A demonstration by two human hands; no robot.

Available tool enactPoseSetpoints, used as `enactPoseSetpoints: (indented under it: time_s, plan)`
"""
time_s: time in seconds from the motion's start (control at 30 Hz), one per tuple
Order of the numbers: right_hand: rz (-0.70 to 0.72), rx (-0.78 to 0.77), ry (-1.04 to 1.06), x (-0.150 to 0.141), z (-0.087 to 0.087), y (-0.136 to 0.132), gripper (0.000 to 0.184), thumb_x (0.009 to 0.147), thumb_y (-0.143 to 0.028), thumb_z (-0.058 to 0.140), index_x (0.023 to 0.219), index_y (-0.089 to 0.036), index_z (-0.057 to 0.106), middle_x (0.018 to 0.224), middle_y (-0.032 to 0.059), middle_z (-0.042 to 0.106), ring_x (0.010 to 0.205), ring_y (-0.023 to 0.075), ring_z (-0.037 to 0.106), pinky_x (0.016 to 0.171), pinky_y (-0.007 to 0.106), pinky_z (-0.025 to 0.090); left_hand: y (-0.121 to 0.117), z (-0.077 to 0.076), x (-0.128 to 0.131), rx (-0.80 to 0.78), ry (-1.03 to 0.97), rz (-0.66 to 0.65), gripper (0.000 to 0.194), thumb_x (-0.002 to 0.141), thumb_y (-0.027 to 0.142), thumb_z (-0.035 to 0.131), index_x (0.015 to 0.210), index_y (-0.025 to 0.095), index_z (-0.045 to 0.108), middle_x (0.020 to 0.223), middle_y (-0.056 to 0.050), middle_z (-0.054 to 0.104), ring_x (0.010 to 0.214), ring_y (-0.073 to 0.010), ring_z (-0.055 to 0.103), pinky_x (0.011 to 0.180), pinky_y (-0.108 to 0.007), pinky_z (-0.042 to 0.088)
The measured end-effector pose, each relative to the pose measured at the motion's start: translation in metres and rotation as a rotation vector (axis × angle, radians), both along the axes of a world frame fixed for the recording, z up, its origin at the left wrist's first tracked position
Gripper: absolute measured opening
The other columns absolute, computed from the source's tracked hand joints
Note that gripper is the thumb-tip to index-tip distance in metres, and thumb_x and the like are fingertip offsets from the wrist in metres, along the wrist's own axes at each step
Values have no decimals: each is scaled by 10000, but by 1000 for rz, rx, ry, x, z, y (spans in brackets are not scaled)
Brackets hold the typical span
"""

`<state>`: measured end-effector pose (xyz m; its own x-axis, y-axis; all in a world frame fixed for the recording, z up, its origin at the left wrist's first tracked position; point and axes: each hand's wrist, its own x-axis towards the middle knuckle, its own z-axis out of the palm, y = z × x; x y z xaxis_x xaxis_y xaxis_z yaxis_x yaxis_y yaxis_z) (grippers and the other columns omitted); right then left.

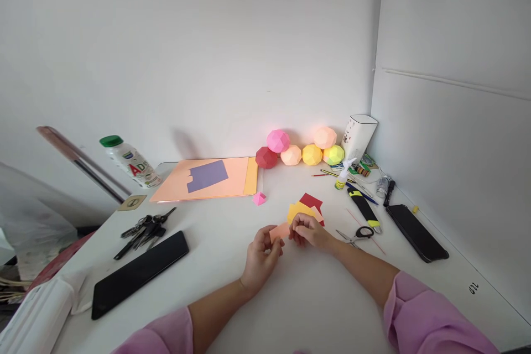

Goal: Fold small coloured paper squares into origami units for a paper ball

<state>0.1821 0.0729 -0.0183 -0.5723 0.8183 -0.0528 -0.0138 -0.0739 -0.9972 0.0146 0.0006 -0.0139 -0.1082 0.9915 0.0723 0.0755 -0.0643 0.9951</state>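
A small peach piece of paper [279,232] is held up between both hands over the white table. My left hand [261,260] pinches its left side between thumb and fingers. At its right end, the fingertips of my right hand [309,230] are closed on the edge; part of the paper is hidden there. Just behind my right hand lie loose cut pieces, a yellow paper piece [299,210] overlapping a dark red paper piece [311,201]. A small pink folded paper shape [259,198] sits a little farther back.
Scissors [355,235] and a box cutter [364,209] lie right of my hands, near a glue bottle [341,178]. Faceted paper balls [291,155] line the wall. Peach sheets [174,188], keys [145,230], a black phone [140,274] and a bottle [130,161] are left.
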Motion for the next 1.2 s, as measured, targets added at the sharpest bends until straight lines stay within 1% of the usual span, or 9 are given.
enactPoseSetpoints:
  time_s: [0.13, 0.33, 0.4, 0.47, 0.53, 0.63, 0.77, 0.97, 1.2]
  plan:
    - [62, 47, -65, -2, 3, -5, 166, 779, -267, 586, 847, -176, 465, 732, -4, 581, 556, 90, 522, 471, 197, 386, 3, -3, 0, -61, -52, -103, 312, 797, 377, 566, 1038, 193, 494, 689, 13, 607, 566, -122, 594, 570, -268, 517]
    - [4, 45, -73, -3, 0, -6, 413, 747, -333, 661, 1063, -208, 427, 805, -17, 535, 595, 89, 516, 522, 217, 429, 2, -7, -1, -39, -57, -167, 291, 818, 375, 546, 1045, 201, 491, 720, 10, 618, 583, -114, 585, 578, -262, 508]
    - [47, 59, -99, -2, -1, -6, 344, 759, -342, 646, 1018, -188, 480, 783, -11, 553, 608, 96, 522, 531, 218, 420, 2, -5, -1, -47, -58, -169, 291, 816, 379, 547, 1036, 199, 490, 717, 8, 621, 569, -111, 575, 569, -258, 501]
    - [94, 84, -145, -1, 1, -6, 219, 776, -337, 621, 875, -158, 542, 725, -5, 572, 602, 98, 513, 528, 216, 392, 2, -3, -1, -69, -68, -172, 299, 812, 384, 549, 1036, 196, 485, 701, 12, 619, 552, -108, 567, 562, -253, 493]
    - [117, 97, -164, -1, 3, -6, 182, 783, -319, 604, 778, -142, 564, 717, 7, 591, 600, 97, 502, 528, 216, 374, 3, -2, -1, -98, -93, -184, 299, 813, 383, 548, 1035, 193, 482, 701, 10, 620, 549, -108, 563, 559, -252, 487]
    - [129, 85, -134, -1, 8, -6, 168, 777, -303, 597, 758, -137, 577, 731, 14, 606, 607, 99, 507, 535, 216, 368, 6, 0, -1, -141, -118, -230, 251, 811, 380, 549, 954, 176, 516, 715, -6, 625, 559, -112, 565, 555, -253, 479]
    - [85, 38, -125, -2, 9, -5, 182, 729, -304, 633, 721, -137, 561, 633, -14, 548, 539, 84, 463, 486, 206, 338, 10, 3, -2, -182, -102, -254, 213, 786, 377, 573, 788, 169, 528, 665, -4, 607, 564, -123, 564, 543, -252, 466]
    - [54, 24, -140, -1, 4, -4, 177, 715, -285, 628, 687, -142, 527, 569, -42, 483, 483, 62, 387, 438, 192, 287, 11, 7, -3, -203, -67, -259, 161, 767, 324, 570, 764, 174, 509, 548, 42, 541, 476, -108, 496, 487, -239, 400]
    - [65, -13, -99, 1, -2, -1, 128, 694, -227, 602, 660, -156, 500, 545, -50, 468, 464, 61, 381, 435, 198, 276, 9, 6, -4, -189, -106, -258, 125, 743, 240, 536, 662, 198, 450, 526, 42, 549, 492, -119, 514, 506, -242, 399]
